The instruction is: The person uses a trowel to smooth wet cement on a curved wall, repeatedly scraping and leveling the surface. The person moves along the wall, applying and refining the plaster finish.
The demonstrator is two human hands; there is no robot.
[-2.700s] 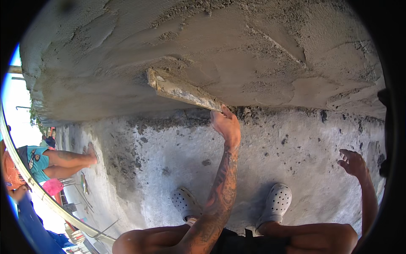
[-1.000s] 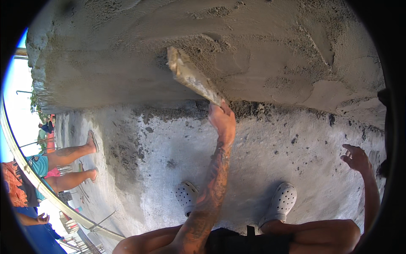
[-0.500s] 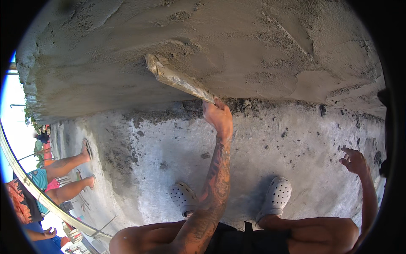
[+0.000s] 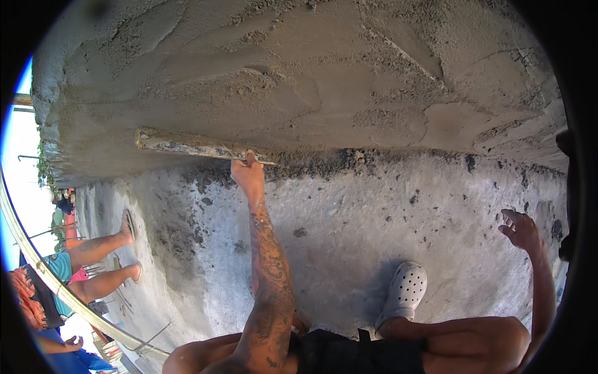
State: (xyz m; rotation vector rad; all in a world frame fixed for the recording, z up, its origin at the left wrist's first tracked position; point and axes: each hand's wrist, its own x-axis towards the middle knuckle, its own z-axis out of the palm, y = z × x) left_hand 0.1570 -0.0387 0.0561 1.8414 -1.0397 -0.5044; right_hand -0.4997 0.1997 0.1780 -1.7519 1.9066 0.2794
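My left hand point(image 4: 249, 180), on the tattooed arm, is closed around the right end of a long, narrow screeding board point(image 4: 187, 144) caked with mortar. The board lies nearly level along the foot of a wet, grey-brown plastered wall point(image 4: 349, 68), its far end pointing left. Whether its whole edge touches the plaster I cannot tell. Out at the right, my right hand point(image 4: 522, 230) hangs over the floor with its fingers apart and nothing in it.
Mortar crumbs point(image 4: 355, 159) line the joint between wall and concrete floor point(image 4: 349, 218). One light clog point(image 4: 406, 287) shows below me. Another person's legs point(image 4: 103, 249) are at the left, behind a pale curved pole point(image 4: 75, 302).
My left hand has moved left with the board, which has dropped toward the wall's foot and swung from a slant to nearly level. The right hand has barely moved.
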